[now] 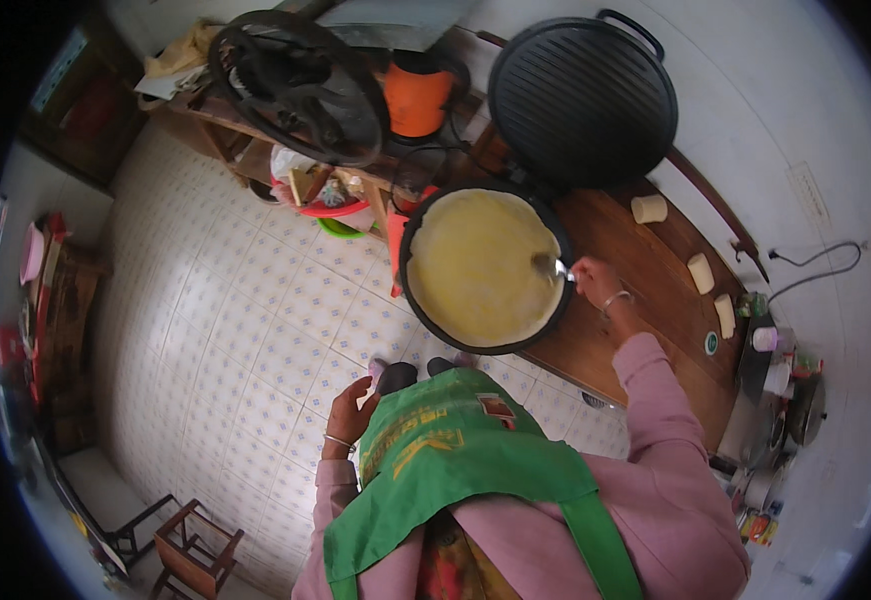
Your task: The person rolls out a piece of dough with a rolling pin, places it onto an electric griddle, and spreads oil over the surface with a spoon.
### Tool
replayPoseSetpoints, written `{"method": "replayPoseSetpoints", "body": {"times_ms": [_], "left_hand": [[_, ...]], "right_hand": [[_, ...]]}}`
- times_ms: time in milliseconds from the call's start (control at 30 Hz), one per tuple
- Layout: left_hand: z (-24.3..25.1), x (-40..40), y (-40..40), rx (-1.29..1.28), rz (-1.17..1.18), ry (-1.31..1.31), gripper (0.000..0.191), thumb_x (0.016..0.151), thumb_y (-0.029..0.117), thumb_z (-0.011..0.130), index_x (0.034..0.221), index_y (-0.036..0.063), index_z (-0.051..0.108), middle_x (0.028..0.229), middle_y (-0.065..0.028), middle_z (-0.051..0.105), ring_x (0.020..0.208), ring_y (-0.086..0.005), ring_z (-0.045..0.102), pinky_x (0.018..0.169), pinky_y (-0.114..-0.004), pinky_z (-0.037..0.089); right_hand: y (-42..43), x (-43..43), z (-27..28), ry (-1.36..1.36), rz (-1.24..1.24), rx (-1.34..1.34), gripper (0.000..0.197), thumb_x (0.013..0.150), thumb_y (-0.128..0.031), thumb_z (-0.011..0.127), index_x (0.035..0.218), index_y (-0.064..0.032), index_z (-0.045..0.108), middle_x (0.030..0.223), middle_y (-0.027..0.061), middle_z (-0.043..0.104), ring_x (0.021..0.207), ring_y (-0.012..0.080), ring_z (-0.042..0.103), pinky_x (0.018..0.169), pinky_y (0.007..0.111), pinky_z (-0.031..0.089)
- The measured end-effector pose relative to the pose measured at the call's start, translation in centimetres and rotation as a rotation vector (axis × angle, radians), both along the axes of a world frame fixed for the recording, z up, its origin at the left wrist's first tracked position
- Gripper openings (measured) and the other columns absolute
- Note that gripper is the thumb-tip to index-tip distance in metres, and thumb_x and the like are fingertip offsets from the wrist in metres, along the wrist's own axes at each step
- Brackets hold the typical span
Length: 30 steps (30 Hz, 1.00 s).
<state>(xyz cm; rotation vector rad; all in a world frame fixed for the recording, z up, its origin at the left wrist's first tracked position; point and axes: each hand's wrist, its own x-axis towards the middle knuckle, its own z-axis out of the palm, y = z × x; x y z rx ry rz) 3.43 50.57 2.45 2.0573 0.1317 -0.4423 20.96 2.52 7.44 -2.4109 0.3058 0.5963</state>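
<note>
My right hand (599, 282) grips the handle of a metal spoon (561, 270). The spoon's bowl rests on a large round flatbread (476, 262) with a yellowish, oily-looking top. This flatbread fills most of a round black electric griddle (408, 311), whose rim shows around it. Behind, the griddle's ridged black lid (581, 105) stands raised. My left hand (349, 412) hangs by the side of the green apron (473, 442), its fingers apart and holding nothing.
Several pale dough pieces (649, 209) lie along the wall side of the wooden table (630, 300). A power cord (818, 281) hangs at the wall. Beyond the griddle are a big black wheel (296, 86) and an orange container (416, 101). A wooden stool (195, 551) stands at lower left.
</note>
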Motion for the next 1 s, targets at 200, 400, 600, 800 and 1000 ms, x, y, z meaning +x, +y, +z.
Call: {"method": "replayPoseSetpoints", "body": {"times_ms": [200,400,600,800,1000], "left_hand": [[0.0,1.3,-0.9,0.006,-0.080,-0.085,0.040,0.084,0.020,0.067,0.120,0.0044,0.057,0.111,-0.0126,0.065,0.097,-0.0250,0.064,0.081,-0.035,0.052],[0.4,1.5,-2.6,0.013,-0.098,-0.036,0.040,0.084,0.020,0.067,0.120,0.0045,0.057,0.112,-0.0126,0.065,0.097,-0.0237,0.064,0.081,-0.034,0.051],[-0.1,1.0,-4.2,-0.046,-0.067,-0.015,0.040,0.084,0.021,0.067,0.118,0.0013,0.057,0.111,-0.0152,0.064,0.101,-0.0268,0.063,0.086,-0.035,0.050],[0.4,0.3,-4.7,-0.019,-0.041,0.008,0.043,0.084,0.023,0.067,0.120,0.0005,0.056,0.111,-0.0153,0.064,0.102,-0.0261,0.062,0.088,-0.034,0.049],[0.1,0.1,-4.8,-0.035,-0.027,0.034,0.043,0.084,0.023,0.067,0.119,0.0004,0.057,0.112,-0.0154,0.064,0.101,-0.0266,0.062,0.088,-0.035,0.049]], "right_hand": [[3.6,-1.8,-0.2,0.052,0.253,0.234,0.013,0.085,-0.011,0.057,0.090,-0.0046,0.067,0.072,0.0064,0.065,0.059,0.0145,0.060,0.061,0.029,0.049],[1.3,1.4,5.5,-0.050,0.544,-0.185,0.015,0.082,-0.017,0.057,0.090,-0.0105,0.068,0.081,0.0112,0.067,0.072,0.0251,0.065,0.067,0.035,0.051],[5.4,0.9,3.4,-0.034,0.808,-0.057,0.016,0.082,-0.020,0.057,0.093,-0.0176,0.068,0.090,0.0089,0.068,0.087,0.0279,0.064,0.074,0.039,0.050],[0.9,2.8,7.2,0.020,0.721,-0.308,0.017,0.084,-0.022,0.055,0.095,-0.0163,0.068,0.093,0.0088,0.068,0.088,0.0287,0.064,0.076,0.039,0.050],[6.3,0.0,2.1,-0.109,0.674,0.088,0.020,0.083,-0.023,0.056,0.096,-0.0138,0.068,0.096,0.0103,0.067,0.090,0.0316,0.063,0.077,0.040,0.050]]}}
